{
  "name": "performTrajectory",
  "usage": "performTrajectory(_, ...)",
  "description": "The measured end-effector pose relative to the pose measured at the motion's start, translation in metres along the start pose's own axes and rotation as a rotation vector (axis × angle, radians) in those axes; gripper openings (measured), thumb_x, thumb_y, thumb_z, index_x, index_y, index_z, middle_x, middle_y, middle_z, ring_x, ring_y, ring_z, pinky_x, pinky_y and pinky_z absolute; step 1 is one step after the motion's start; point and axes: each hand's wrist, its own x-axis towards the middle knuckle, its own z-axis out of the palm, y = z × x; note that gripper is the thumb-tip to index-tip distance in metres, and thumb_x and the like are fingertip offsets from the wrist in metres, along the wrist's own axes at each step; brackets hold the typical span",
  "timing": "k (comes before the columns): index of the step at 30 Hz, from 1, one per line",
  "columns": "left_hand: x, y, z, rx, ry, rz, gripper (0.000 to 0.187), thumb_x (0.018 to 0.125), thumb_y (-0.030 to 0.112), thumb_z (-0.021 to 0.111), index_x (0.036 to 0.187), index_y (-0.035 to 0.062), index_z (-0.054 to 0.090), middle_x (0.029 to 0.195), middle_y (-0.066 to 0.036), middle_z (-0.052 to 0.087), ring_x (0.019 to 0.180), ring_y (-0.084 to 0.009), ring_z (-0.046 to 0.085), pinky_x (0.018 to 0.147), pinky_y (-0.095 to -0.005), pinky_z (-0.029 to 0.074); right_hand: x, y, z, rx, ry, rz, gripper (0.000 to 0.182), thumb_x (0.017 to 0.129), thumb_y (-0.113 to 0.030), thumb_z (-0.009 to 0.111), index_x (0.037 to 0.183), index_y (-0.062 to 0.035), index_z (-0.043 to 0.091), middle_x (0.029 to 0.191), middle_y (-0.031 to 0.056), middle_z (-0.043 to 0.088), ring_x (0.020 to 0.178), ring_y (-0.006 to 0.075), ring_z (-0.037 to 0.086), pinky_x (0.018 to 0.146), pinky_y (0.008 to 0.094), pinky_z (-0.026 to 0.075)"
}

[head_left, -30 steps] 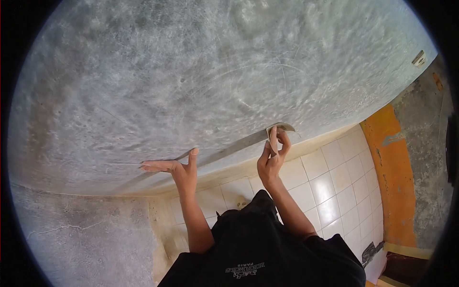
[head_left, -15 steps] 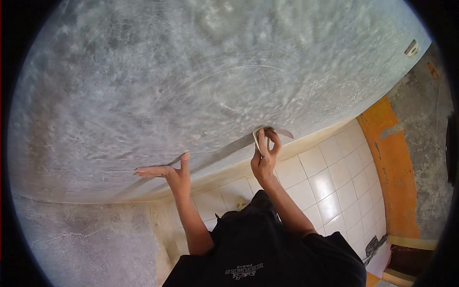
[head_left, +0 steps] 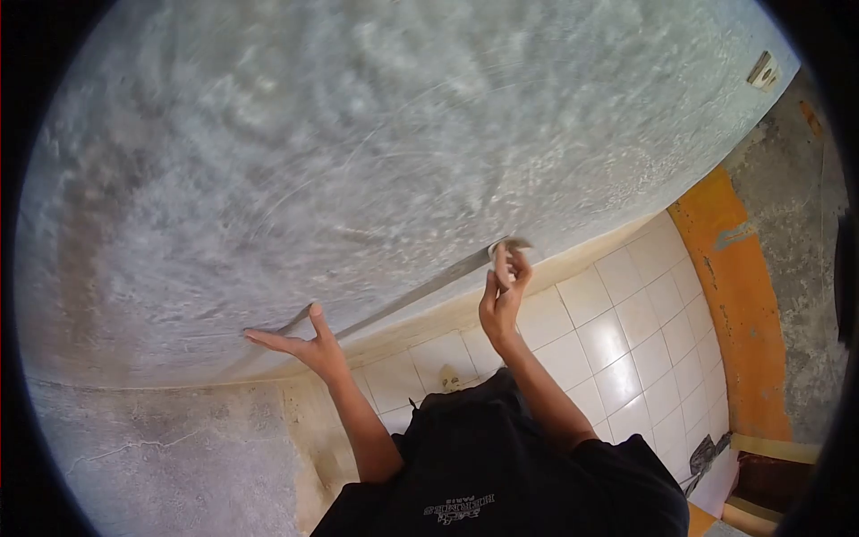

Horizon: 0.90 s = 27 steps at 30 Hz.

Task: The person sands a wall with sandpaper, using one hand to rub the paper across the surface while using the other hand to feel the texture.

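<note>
A grey, mottled plaster wall (head_left: pixel 358 161) fills the upper view. My left hand (head_left: pixel 313 347) rests against its lower part, fingers stretched out and thumb spread, with nothing in it. To the right, my right hand (head_left: pixel 504 300) is closed on a folded sheet of sandpaper (head_left: pixel 497 249), pale on one side with a brownish loose flap. The sheet is against the wall and partly smeared by motion. My fingers cover much of it.
White floor tiles (head_left: pixel 591 336) lie below the wall. An orange painted strip (head_left: pixel 747 331) and rough grey concrete (head_left: pixel 805 268) are at the right. A wall socket (head_left: pixel 762 72) sits upper right. Dark crumpled plastic (head_left: pixel 704 454) lies lower right.
My right hand with the sandpaper has shifted slightly right along the wall. My left hand has slid a little left and down, its fingers still stretched. The camera view has tilted slightly.
</note>
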Motion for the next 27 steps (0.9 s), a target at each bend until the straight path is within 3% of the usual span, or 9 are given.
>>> performTrajectory(5, -0.016, 0.027, 0.015, -0.173, 0.097, 0.015, 0.110, 0.080, 0.041, 0.072, 0.147, 0.0019, -0.006, 0.151, -0.025, -0.004, 0.141, -0.0413, 0.003, 0.112, -0.0578, 0.011, 0.014, 0.000, -0.016, -0.067, -0.033, -0.046, 0.055, 0.083, 0.009, 0.052, 0.136, -0.0075, 0.049, 0.126, 0.0225, 0.044, 0.115, 0.0332, 0.040, 0.094, 0.0405, 0.038)
performTrajectory(10, -0.021, 0.051, 0.011, -0.165, 0.153, -0.014, 0.101, 0.084, 0.039, 0.068, 0.148, 0.0045, -0.002, 0.150, -0.026, -0.001, 0.140, -0.0420, 0.012, 0.111, -0.0554, 0.022, 0.013, 0.011, -0.020, -0.085, -0.100, -0.064, 0.050, 0.085, 0.006, 0.049, 0.134, -0.0061, 0.050, 0.129, 0.0210, 0.041, 0.114, 0.0309, 0.040, 0.094, 0.0392, 0.037)
performTrajectory(16, -0.022, 0.051, 0.013, -0.155, 0.171, -0.022, 0.097, 0.086, 0.040, 0.066, 0.148, 0.0043, 0.001, 0.151, -0.024, 0.005, 0.139, -0.0406, 0.014, 0.112, -0.0545, 0.022, 0.018, 0.007, -0.022, -0.049, -0.049, -0.068, 0.051, 0.085, 0.006, 0.050, 0.134, -0.0057, 0.051, 0.130, 0.0217, 0.040, 0.114, 0.0324, 0.041, 0.093, 0.0388, 0.037)
performTrajectory(22, -0.026, 0.060, 0.022, -0.197, 0.130, -0.033, 0.098, 0.086, 0.045, 0.064, 0.148, 0.0026, 0.001, 0.152, -0.024, 0.002, 0.140, -0.0414, 0.012, 0.111, -0.0552, 0.020, 0.011, 0.022, -0.023, -0.148, -0.138, -0.066, 0.055, 0.081, 0.011, 0.052, 0.134, -0.0048, 0.050, 0.131, 0.0224, 0.038, 0.115, 0.0326, 0.041, 0.095, 0.0402, 0.038)
performTrajectory(27, -0.035, 0.068, 0.026, -0.215, 0.098, -0.045, 0.089, 0.092, 0.047, 0.052, 0.147, 0.0002, 0.000, 0.152, -0.024, 0.003, 0.140, -0.0409, 0.012, 0.111, -0.0539, 0.021, 0.016, 0.018, -0.030, -0.138, -0.140, -0.069, 0.055, 0.080, 0.011, 0.052, 0.133, -0.0052, 0.052, 0.126, 0.0213, 0.045, 0.114, 0.0324, 0.040, 0.097, 0.0409, 0.035)
